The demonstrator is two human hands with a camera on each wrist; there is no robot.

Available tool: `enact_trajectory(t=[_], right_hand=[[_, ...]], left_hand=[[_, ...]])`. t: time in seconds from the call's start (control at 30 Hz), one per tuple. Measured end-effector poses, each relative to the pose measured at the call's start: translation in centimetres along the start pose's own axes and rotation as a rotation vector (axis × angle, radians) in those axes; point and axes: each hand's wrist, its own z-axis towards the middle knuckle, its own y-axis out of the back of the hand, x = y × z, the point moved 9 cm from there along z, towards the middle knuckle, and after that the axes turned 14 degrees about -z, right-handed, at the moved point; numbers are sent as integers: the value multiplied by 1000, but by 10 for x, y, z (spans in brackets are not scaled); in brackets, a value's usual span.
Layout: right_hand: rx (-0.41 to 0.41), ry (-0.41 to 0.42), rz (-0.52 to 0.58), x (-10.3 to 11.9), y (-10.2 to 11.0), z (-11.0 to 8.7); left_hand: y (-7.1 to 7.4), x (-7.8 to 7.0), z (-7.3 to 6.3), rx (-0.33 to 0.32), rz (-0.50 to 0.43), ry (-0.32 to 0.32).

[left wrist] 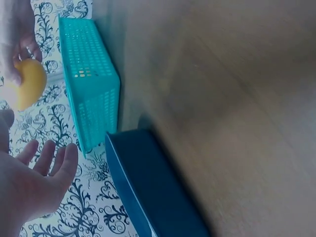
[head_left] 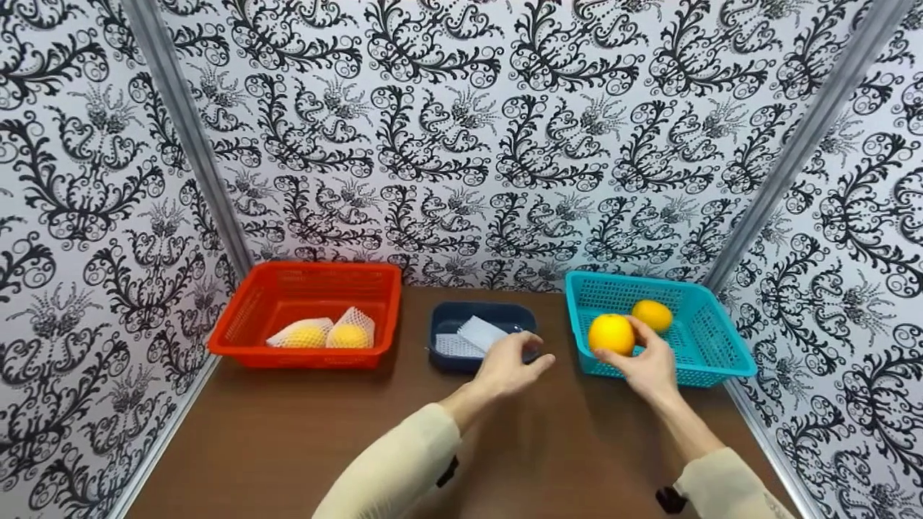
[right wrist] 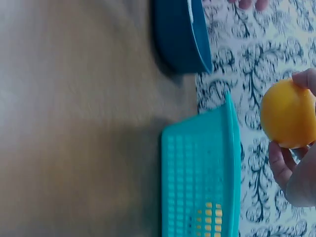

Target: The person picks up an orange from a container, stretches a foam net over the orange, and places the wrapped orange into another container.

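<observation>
Wallpaper (head_left: pixel 447 144): white with black floral scrolls, covering the back and both side walls.
Corner posts (head_left: pixel 191 137): grey, one at each rear corner, slanting outward toward the top of the head view.
Table (head_left: pixel 303 432): brown, with three containers set in a row along its far side.
Red basket (head_left: pixel 324 292): at the left end of the row; inside its front part lie two yellow fruits side by side, a left netted fruit (head_left: pixel 304 335) and a right netted fruit (head_left: pixel 350 336), each in a white mesh sleeve.
Navy tray (head_left: pixel 454 364): the smallest container, between the two baskets and apart from both; white mesh sleeves (head_left: pixel 483 333) lie in it, partly hidden by a hand.
Teal basket (head_left: pixel 710 346): at the right end, perforated, with a second orange (head_left: pixel 652 316) resting inside near the back wall.
Right hand (head_left: pixel 652 364): holds an orange between thumb and fingertips, the grip spread to the fruit's width.
Held orange (head_left: pixel 611 334): raised above the teal basket's rim at its left end, clear of the second orange.
Left hand (head_left: pixel 510 365): above the right part of the navy tray, fingers loosely bent, thumb held wide of them.
Sleeves (head_left: pixel 404 461): cream-coloured, on both forearms, a dark piece showing at each wrist.
</observation>
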Motion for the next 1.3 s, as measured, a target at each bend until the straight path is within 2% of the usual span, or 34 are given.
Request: enact_trajectory(t=[0.17,0.3,0.47,0.6,0.77,1.07,1.3], right_hand=[[24,85,102,23,-21,-16],[93,144,176,40,-41,-30],[163,201,212,55,-66,-44],[211,212,272,63,-85,-52],[258,230,308,71,-107,-63],[320,370,419,89,-136,-80],[391,390,349,96,-160,-88]], left_hand=[[7,4,-7,26,-62,8],[10,9,-14,71,-96,19],[11,16,-24,129,-106,-15],[14,21,-34,148,-139,-40],[23,31,-50,133,-174,-59],[40,49,-77,102,-268,-25],[50,66,-93,63,-294,7]])
